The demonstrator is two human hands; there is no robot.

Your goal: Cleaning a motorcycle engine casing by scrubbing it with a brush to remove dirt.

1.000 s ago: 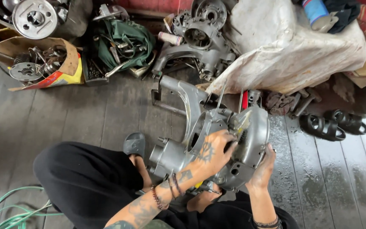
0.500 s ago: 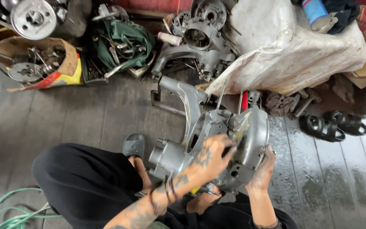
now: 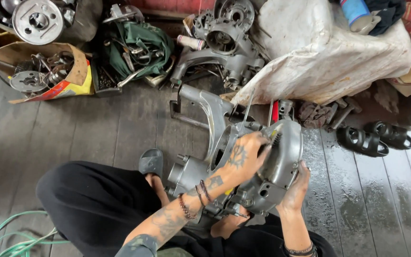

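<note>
So I'm looking down at my lap here, squatting on the grey plank floor (image 3: 96, 128) with a grey metal engine case (image 3: 234, 166) propped up between my knees. My left hand (image 3: 243, 157) is laid over the top of the case's round domed cover (image 3: 281, 157), fingers curled down onto it and gripping. My right hand (image 3: 297, 188) is cupped against the cover's lower right edge, palm pressed to the metal, holding it from that side. Can't tell if either hand has a tool tucked in it.

Packaging-wise: top left there's a torn brown cardboard box (image 3: 74, 66) with a yellow and red printed side, flopped open and full of metal parts, including a round disc (image 3: 27, 81). Just above it sits a bigger shiny round plate (image 3: 38, 20). Right of the box is a green cloth (image 3: 141, 47) tangled up with tools. Top middle is another bare engine casing (image 3: 224, 43) lying on the floor. To its right a big dirty white sack (image 3: 329, 57) is slumped over, with a blue can (image 3: 355, 12) with a white cap lying on it. A pair of black sandals (image 3: 374, 138) sits on the wet boards to the right, and green hose (image 3: 13, 238) coils at bottom left.
</note>
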